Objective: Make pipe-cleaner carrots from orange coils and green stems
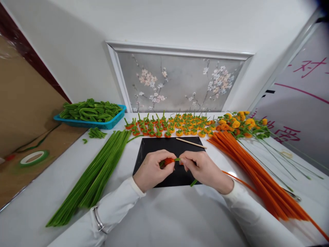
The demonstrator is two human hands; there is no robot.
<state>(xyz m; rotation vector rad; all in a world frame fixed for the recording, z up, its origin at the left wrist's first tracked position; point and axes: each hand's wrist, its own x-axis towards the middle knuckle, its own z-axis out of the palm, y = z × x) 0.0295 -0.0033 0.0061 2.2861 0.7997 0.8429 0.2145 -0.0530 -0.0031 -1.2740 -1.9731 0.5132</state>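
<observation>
Where the hands meet: over the black mat (159, 144), fingers bent inward, fingertips near each other.
Left hand (155, 169): nearly closed, thumb and fingers pinching a small orange chenille piece (169, 161) above the mat's middle.
Right hand (204, 168): curled, thumb and forefinger at the short green chenille end (177, 159) jutting from that piece; exact contact partly hidden.
Pinched piece, risk: too hard a pull on the green end could draw it loose or bend the shape; a slack left pinch could let it twist.
Green strip (193, 183): pokes out below the right hand at the mat's front edge; could snag as the palm shifts.
Wooden stick (191, 142): slants over the mat's back right part; a knuckle knock could roll it.
Orange flower heads (151, 130): crowded just behind the mat; a careless forward reach could topple some.
Loose orange pipe cleaner (240, 180): right of the mat, by the right wrist; the cuff could drag it.
Side limits: green pipe-cleaner bundle (100, 178) left of the mat, orange pipe-cleaner bundle (257, 171) right of it.
Moving room: widest on the white tabletop (177, 212) in front of the mat, between the forearms.
</observation>
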